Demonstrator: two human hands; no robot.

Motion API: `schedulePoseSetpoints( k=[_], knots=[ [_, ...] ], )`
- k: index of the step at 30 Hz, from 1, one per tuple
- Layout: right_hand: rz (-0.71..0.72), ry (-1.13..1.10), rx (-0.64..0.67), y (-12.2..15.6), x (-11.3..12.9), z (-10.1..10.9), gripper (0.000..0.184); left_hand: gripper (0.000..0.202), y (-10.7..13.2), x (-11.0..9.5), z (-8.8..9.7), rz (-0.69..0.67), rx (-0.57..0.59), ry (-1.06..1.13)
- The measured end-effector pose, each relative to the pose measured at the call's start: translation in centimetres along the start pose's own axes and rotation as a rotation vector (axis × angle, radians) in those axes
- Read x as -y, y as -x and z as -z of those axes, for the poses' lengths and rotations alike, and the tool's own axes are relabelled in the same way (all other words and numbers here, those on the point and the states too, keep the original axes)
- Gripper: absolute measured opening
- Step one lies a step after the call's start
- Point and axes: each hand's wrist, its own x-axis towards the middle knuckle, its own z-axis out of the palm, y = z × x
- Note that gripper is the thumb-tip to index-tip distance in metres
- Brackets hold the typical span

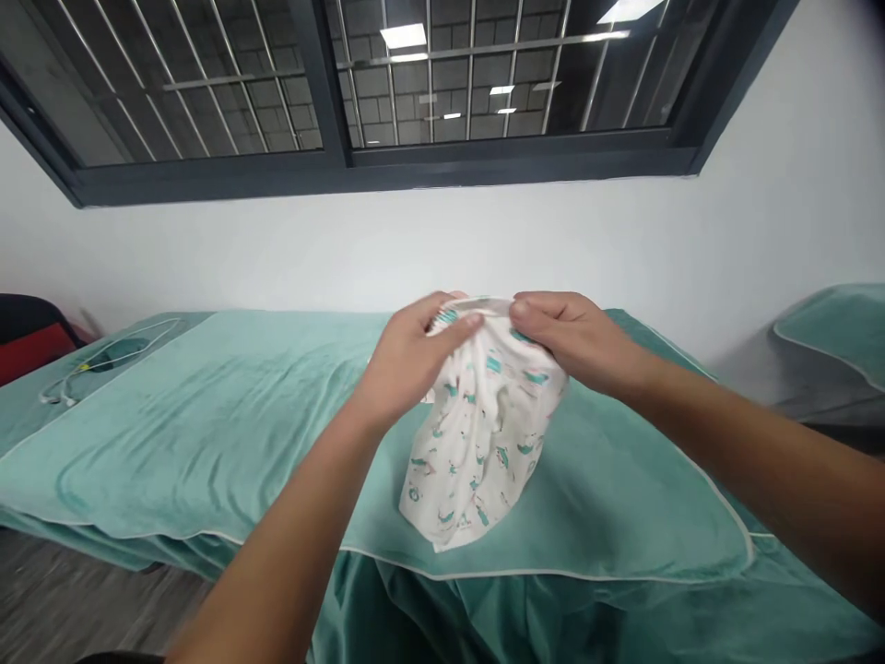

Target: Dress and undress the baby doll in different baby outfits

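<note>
A small white cloth garment (477, 443) with a green and pink print hangs from both hands above the bed, its folds falling downward. My left hand (415, 355) pinches its upper left edge, the thumb lying across the front of the fabric. At the upper right edge, my right hand (573, 337) grips the cloth with the thumb on top and the fingers curled behind. Between the two hands the top edge is stretched into an opening. The exact kind of garment cannot be made out.
Beneath the hands spreads a bed with a green plush cover (207, 433) edged in white piping. A white cable (69, 387) lies at the far left, near a red and black object (34, 341). Behind are a white wall and a barred window (338, 166). Green fabric (836, 327) shows at right.
</note>
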Motion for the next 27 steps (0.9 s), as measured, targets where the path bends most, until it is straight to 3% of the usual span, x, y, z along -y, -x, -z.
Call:
schedulePoseSetpoints(
  k=[2, 4, 6, 10, 13, 15, 17, 22, 24, 27],
  knots=[
    [-0.077, 0.024, 0.183, 0.1, -0.4, 0.5, 0.047, 0.023, -0.3, 0.7, -0.4, -0.004, -0.174, 0.179],
    [-0.115, 0.045, 0.302, 0.2, -0.8, 0.7, 0.042, 0.024, -0.4, 1.4, -0.9, 0.039, -0.222, 0.330],
    [-0.100, 0.008, 0.239, 0.1, -0.9, 0.4, 0.038, 0.030, -0.3, 1.8, -1.5, 0.112, -0.158, 0.400],
    [0.002, -0.170, -0.152, -0.4, -0.5, -0.6, 0.039, 0.044, 0.6, 1.9, -2.4, 0.180, 0.131, 0.302],
    [0.018, -0.255, -0.214, -0.6, -0.4, -0.9, 0.039, 0.040, 1.1, 1.9, -2.6, 0.222, 0.320, 0.149],
    [-0.007, -0.279, -0.174, -0.5, -0.6, -0.8, 0.039, 0.039, 1.2, 1.9, -2.5, 0.278, 0.303, 0.128],
    [-0.057, -0.250, -0.082, -0.2, -1.0, -0.4, 0.040, 0.035, 1.2, 2.2, -2.4, 0.313, 0.212, 0.234],
    [-0.208, -0.012, 0.342, 0.4, -1.9, 0.5, 0.031, 0.021, 1.1, 2.9, -2.5, 0.323, 0.086, 0.469],
    [-0.223, -0.005, 0.308, 0.4, -2.0, 0.5, 0.030, 0.024, 1.0, 3.1, -2.8, 0.344, 0.095, 0.492],
    [-0.200, -0.118, 0.074, 0.3, -2.1, 0.0, 0.026, 0.036, 1.1, 3.3, -2.9, 0.369, 0.143, 0.513]
  ],
)
